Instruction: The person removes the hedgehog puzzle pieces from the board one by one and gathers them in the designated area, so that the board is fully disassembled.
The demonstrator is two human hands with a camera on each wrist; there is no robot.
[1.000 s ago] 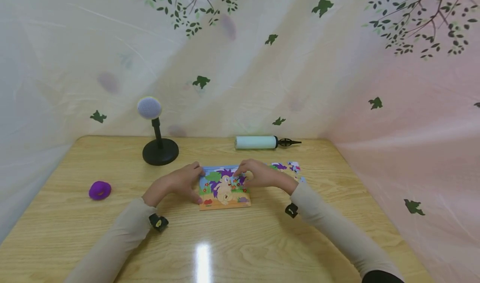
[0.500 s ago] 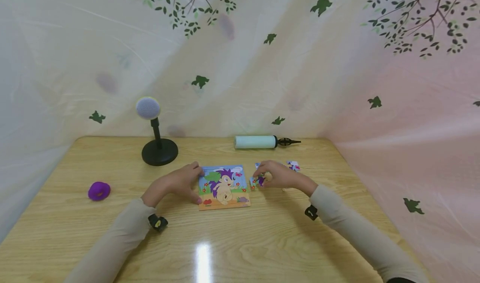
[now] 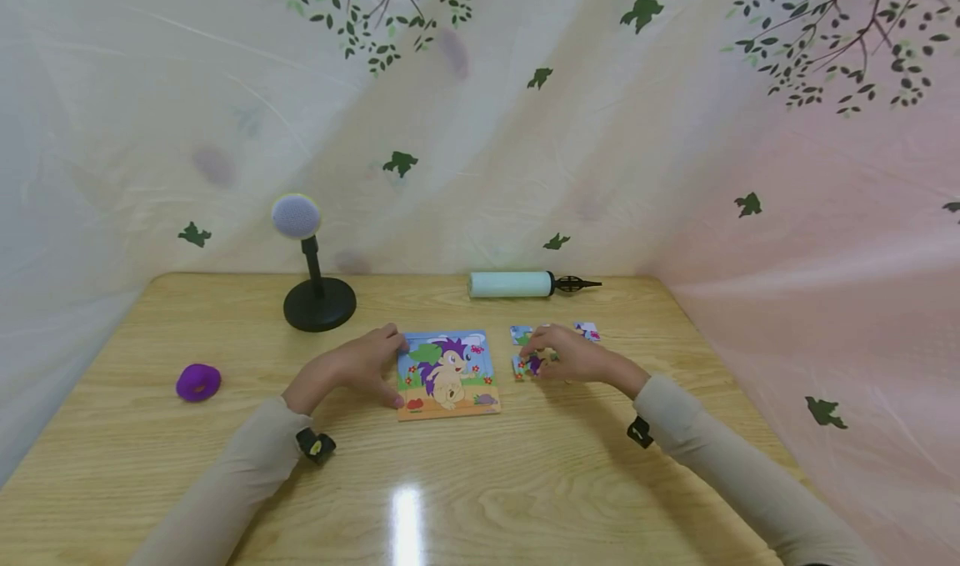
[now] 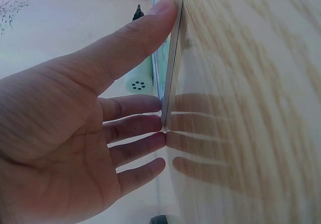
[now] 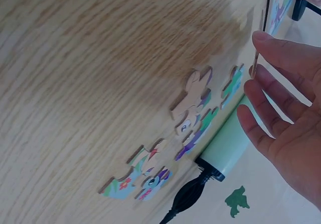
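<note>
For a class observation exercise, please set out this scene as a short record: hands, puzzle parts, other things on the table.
Left hand: touches the left edge of the board
Right hand: pinches a piece
Board picture: purple-spined hedgehog
Loose pieces: right of the board, on the table
Purple ring: left of the left hand
Stand: black, round pale head
Pump: lying near the table's back edge

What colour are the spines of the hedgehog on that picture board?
Purple; the hedgehog's spines show best in the head view.
</note>
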